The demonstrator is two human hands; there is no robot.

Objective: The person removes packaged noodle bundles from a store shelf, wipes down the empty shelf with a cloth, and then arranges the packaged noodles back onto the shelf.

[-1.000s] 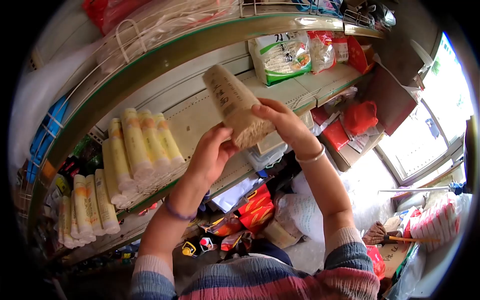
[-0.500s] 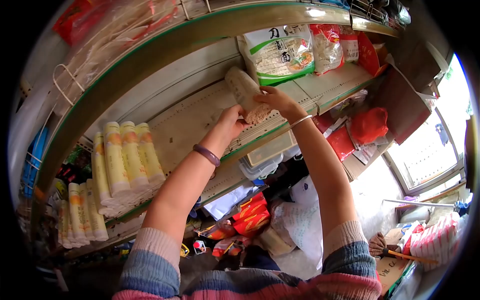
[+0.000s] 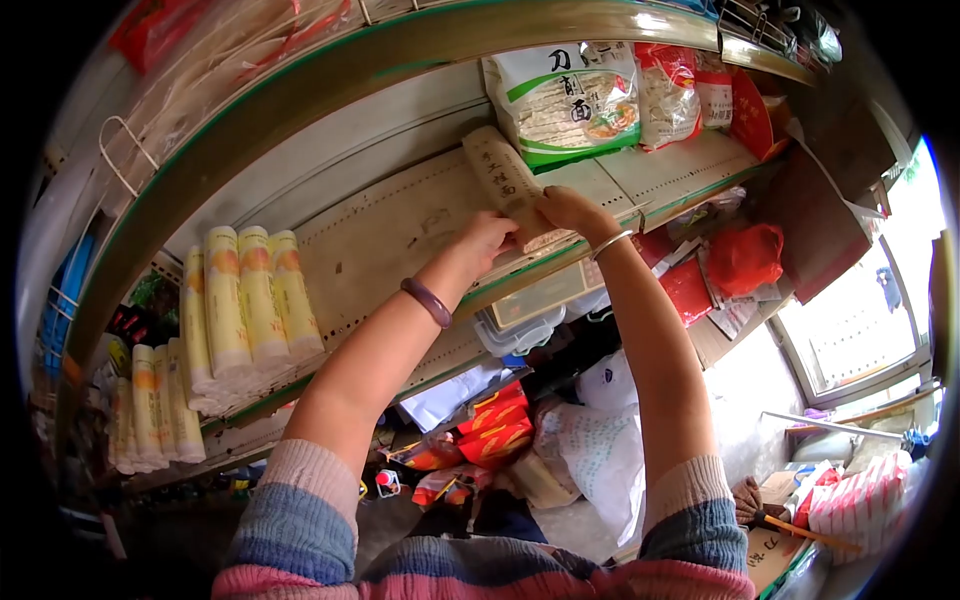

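Note:
A paper-wrapped packet of dried noodles lies on the shelf, its printed label facing up and its far end pointing to the back. My left hand grips the near end from the left, fingers bent against the paper. On the other side, my right hand is closed on the right edge of that same end. Part of the near end is hidden by my fingers. Just behind and to the right stands a big clear bag of flat noodles with a green and white print.
Yellow noodle rolls are stacked at the shelf's left end. Smaller white-and-red bags stand at the right. A metal rail crosses above. Below are a plastic box, red packets and white sacks.
The noodle packet has turned so its printed label shows on top and its near end faces less toward me. Both hands have shifted slightly right and down with it.

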